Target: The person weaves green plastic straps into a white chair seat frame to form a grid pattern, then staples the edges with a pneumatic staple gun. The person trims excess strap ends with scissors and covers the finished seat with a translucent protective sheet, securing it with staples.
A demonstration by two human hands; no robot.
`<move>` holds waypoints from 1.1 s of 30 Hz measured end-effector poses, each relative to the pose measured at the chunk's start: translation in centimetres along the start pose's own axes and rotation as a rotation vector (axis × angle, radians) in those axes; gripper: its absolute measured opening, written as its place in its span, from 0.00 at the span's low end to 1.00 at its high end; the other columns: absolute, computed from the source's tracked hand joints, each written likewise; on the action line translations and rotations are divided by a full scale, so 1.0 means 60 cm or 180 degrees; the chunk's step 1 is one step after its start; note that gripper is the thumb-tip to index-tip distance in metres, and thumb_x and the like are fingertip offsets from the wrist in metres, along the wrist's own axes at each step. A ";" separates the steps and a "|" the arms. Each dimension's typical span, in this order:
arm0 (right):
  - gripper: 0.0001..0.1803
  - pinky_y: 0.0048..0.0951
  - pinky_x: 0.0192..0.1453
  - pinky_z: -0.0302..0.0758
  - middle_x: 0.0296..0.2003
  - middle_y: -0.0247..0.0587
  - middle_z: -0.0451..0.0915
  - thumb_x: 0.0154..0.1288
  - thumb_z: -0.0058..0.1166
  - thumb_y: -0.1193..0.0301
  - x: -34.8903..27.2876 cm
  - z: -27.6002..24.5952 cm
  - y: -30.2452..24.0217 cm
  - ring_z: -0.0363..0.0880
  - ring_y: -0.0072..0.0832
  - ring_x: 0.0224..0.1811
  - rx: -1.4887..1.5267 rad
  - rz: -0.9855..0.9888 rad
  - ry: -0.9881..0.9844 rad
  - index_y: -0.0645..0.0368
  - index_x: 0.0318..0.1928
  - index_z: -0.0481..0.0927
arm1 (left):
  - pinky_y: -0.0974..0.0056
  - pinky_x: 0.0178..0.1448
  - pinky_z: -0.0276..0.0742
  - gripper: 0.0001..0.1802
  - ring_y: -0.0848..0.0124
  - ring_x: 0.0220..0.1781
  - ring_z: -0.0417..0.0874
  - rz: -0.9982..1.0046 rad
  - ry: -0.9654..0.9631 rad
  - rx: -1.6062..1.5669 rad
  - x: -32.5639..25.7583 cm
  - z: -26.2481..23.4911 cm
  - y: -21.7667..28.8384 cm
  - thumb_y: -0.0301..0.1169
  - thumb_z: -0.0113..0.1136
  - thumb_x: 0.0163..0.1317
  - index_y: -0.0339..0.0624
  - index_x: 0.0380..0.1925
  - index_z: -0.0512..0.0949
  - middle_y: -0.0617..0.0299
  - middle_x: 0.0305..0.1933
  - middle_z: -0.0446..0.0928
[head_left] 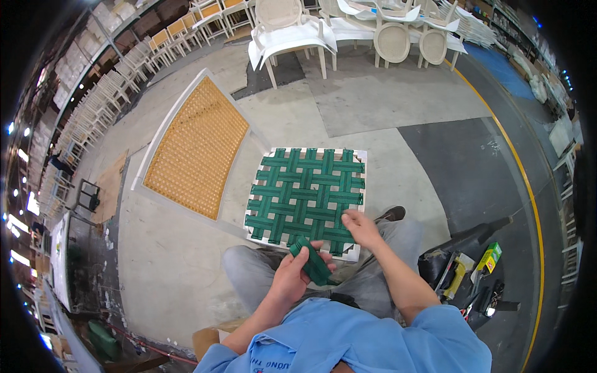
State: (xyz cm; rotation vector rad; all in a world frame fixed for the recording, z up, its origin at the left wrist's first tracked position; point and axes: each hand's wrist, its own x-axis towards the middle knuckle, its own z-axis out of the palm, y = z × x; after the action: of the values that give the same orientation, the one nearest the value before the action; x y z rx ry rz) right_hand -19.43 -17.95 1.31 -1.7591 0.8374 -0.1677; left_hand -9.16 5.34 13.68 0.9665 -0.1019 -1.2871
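Observation:
A white chair seat frame (363,163) stands before my lap, criss-crossed by woven green webbing straps (303,194). My left hand (291,273) is closed around a folded length of green webbing strap (316,264), just off the seat's near edge. At the seat's near right edge, my right hand (362,229) has its fingers bunched against the end of a woven strap. Its palm side is hidden. The chair's white-framed back, with a tan cane panel (198,146), leans out to the left of the seat.
To my right on the floor lie a yellow-handled tool (459,276), a green-and-yellow box (490,256) and a dark bag (433,264). White chairs (292,46) stand at the back, some with oval backs. A long row of chairs (115,87) lines the left. A yellow floor line (528,186) curves along the right.

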 end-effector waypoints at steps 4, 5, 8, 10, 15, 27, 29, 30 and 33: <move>0.21 0.34 0.55 0.79 0.47 0.40 0.84 0.82 0.50 0.59 -0.087 0.047 -0.082 0.81 0.25 0.49 0.2633 0.0085 -0.2069 0.65 0.58 0.79 | 0.47 0.59 0.86 0.26 0.52 0.52 0.88 0.0433 0.0111 -0.0102 0.051 0.006 0.056 0.43 0.42 0.84 0.36 0.68 0.69 0.46 0.53 0.83; 0.18 0.32 0.51 0.80 0.43 0.40 0.84 0.82 0.50 0.62 -0.105 0.041 -0.087 0.82 0.25 0.45 0.2205 -0.0052 -0.2160 0.65 0.57 0.79 | 0.53 0.55 0.88 0.24 0.58 0.49 0.88 0.0565 0.0030 -0.0164 0.069 0.010 0.072 0.42 0.44 0.83 0.36 0.68 0.70 0.51 0.52 0.83; 0.13 0.27 0.39 0.81 0.35 0.38 0.84 0.80 0.53 0.69 -0.128 0.002 -0.107 0.82 0.23 0.35 0.1726 0.0213 -0.2243 0.67 0.54 0.79 | 0.56 0.52 0.88 0.19 0.63 0.44 0.88 0.0933 0.0203 0.0386 0.117 -0.016 0.127 0.37 0.50 0.81 0.36 0.62 0.76 0.55 0.48 0.83; 0.11 0.26 0.33 0.80 0.32 0.37 0.83 0.80 0.53 0.71 -0.128 -0.022 -0.097 0.82 0.23 0.31 0.1778 0.0401 -0.2145 0.67 0.53 0.79 | 0.58 0.47 0.87 0.16 0.66 0.41 0.87 0.0792 0.0335 0.0555 0.152 -0.048 0.155 0.34 0.54 0.78 0.36 0.58 0.79 0.58 0.44 0.84; 0.10 0.28 0.26 0.80 0.29 0.37 0.81 0.78 0.56 0.70 -0.097 -0.052 -0.058 0.80 0.22 0.25 0.1609 0.0774 -0.1252 0.67 0.47 0.79 | 0.66 0.35 0.79 0.10 0.74 0.33 0.82 0.0325 0.0672 0.1284 0.277 -0.123 0.166 0.32 0.65 0.71 0.38 0.47 0.83 0.63 0.36 0.84; 0.20 0.39 0.47 0.82 0.40 0.47 0.85 0.70 0.63 0.66 0.061 0.028 -0.023 0.85 0.39 0.36 -0.0570 -0.0420 0.0974 0.63 0.57 0.81 | 0.52 0.47 0.81 0.18 0.55 0.41 0.87 0.0677 0.1307 0.4461 0.487 -0.214 0.063 0.41 0.74 0.55 0.39 0.37 0.87 0.52 0.37 0.86; 0.21 0.40 0.46 0.82 0.37 0.42 0.84 0.75 0.59 0.66 0.097 0.077 -0.057 0.84 0.35 0.33 0.0951 0.0367 0.0238 0.62 0.63 0.79 | 0.51 0.49 0.82 0.18 0.53 0.44 0.88 0.0568 0.1352 0.4505 0.484 -0.218 0.056 0.42 0.74 0.55 0.40 0.39 0.88 0.50 0.40 0.87; 0.22 0.41 0.45 0.81 0.35 0.39 0.83 0.78 0.56 0.66 0.115 0.101 -0.072 0.83 0.32 0.31 0.1940 0.1073 -0.0318 0.61 0.66 0.77 | 0.51 0.49 0.82 0.18 0.53 0.44 0.88 0.0536 0.1425 0.4460 0.483 -0.217 0.053 0.42 0.74 0.55 0.41 0.39 0.88 0.51 0.39 0.87; 0.16 0.38 0.37 0.79 0.28 0.33 0.78 0.80 0.52 0.65 0.169 0.159 -0.081 0.78 0.28 0.27 0.3186 0.1967 -0.0531 0.62 0.59 0.79 | 0.52 0.47 0.82 0.18 0.53 0.42 0.88 0.0535 0.1403 0.4361 0.484 -0.216 0.054 0.42 0.74 0.55 0.41 0.39 0.88 0.52 0.37 0.87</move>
State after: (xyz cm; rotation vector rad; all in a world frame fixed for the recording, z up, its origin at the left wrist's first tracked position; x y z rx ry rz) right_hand -5.00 -16.06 -0.82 -0.5383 0.9098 -0.0107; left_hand 10.22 -12.00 -4.94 2.3091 -0.7664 -0.6962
